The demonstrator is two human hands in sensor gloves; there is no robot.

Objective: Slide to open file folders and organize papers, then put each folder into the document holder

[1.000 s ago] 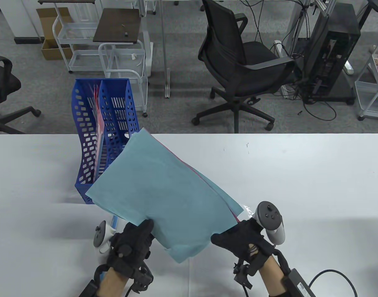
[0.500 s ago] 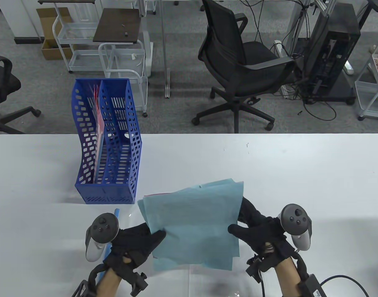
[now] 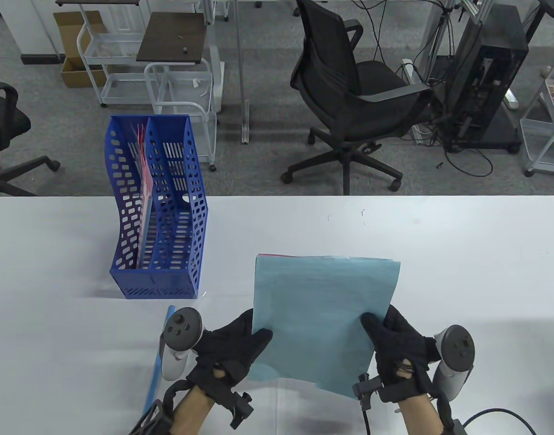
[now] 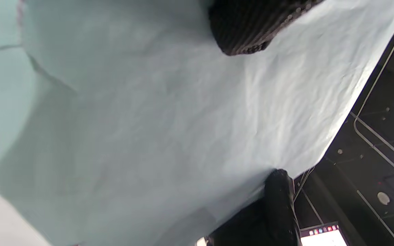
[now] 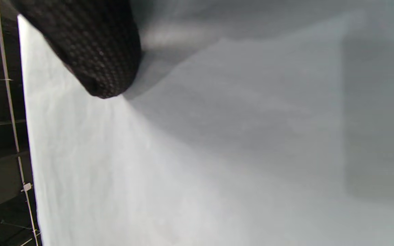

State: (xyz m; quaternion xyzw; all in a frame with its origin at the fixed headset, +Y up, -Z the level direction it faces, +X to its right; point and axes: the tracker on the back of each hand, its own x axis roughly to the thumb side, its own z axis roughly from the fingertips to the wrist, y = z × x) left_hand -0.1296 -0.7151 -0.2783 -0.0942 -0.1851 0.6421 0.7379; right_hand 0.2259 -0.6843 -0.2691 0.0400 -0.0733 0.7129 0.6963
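Your left hand (image 3: 231, 346) and right hand (image 3: 401, 346) each pinch a side edge of the teal paper stack (image 3: 322, 312), thumbs on top, holding it above the near middle of the tabletop (image 3: 462, 272). The blue document holder (image 3: 156, 213) stands well left of it, with a pink folder (image 3: 143, 181) in its left compartment.
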